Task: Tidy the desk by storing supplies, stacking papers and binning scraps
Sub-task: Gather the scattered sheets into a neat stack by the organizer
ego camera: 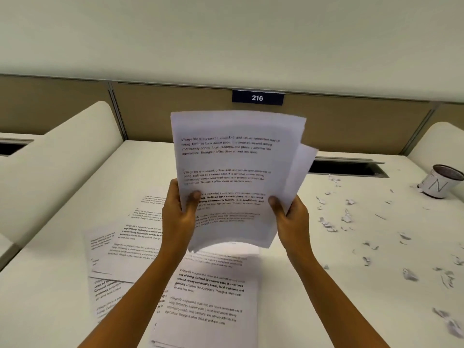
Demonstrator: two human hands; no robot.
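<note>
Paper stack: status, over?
Left hand, right hand gripping paper stack upright over desk. Loose sheets underneath. Scraps unbinned, right.

Pale desk (313, 310) with loose printed sheets (211, 297), scattered paper scraps (346, 217) and a tipped cup (438, 182).

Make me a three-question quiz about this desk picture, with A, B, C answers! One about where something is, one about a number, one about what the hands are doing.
1. Where is the tipped cup?
A. Far right of the desk
B. Under the papers
C. In a hand

2. What number is on the sign?
A. 612
B. 216
C. 120

3. How is the held stack of papers?
A. Flat on the desk
B. Crumpled up
C. Lifted by both hands

Answers: 1 A, it lies on its side beside the paper scraps. 2 B, white digits read 216. 3 C, the left hand and right hand grip its lower edges.
</note>
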